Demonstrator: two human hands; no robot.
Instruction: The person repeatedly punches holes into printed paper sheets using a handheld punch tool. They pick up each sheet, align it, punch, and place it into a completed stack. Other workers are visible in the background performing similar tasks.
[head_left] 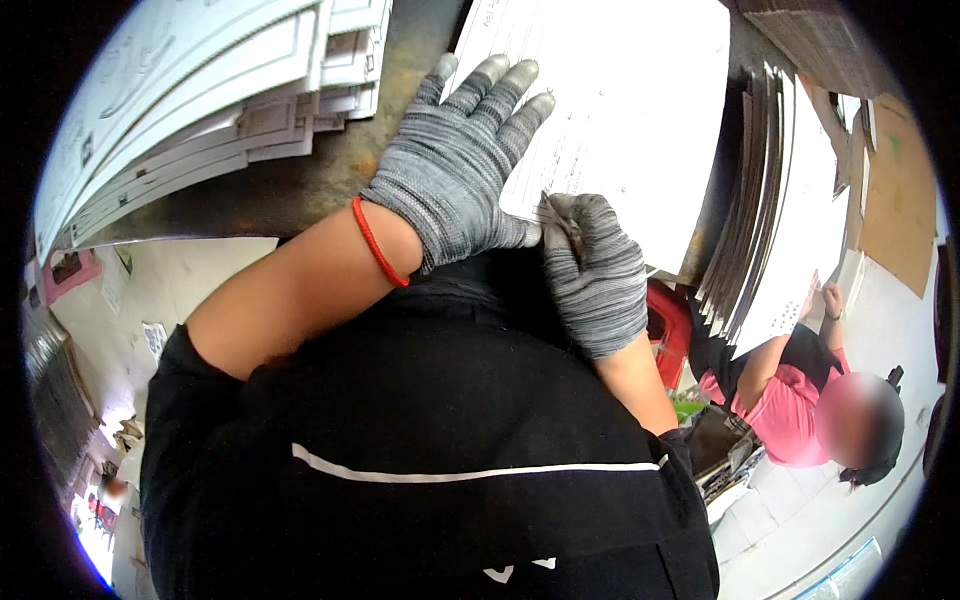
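head view: left hand (455,160) spread over a white sheet (640,120), right hand (598,265) curled at its lower edge

lying flat at one o'clock, the sheet. resting on it near twelve o'clock with the left palm down, fingers and thumb splayed, probably to stop any sliding. curled inward near the centre, toward two o'clock, the right hand, perhaps for finer work along the edge; cannot tell whether pinching anything. heaped at ten o'clock, printed papers (190,60), seemingly parked within reach; leaning in layers at two o'clock, a stack of sheets (790,200), dark-edged, thin and looking stiff. stretchy striped grey knit for the gloves (430,190), paler at the fingertips; narrow red cord (378,245) around the left wrist; dark, scuffed tabletop (325,175) beneath.
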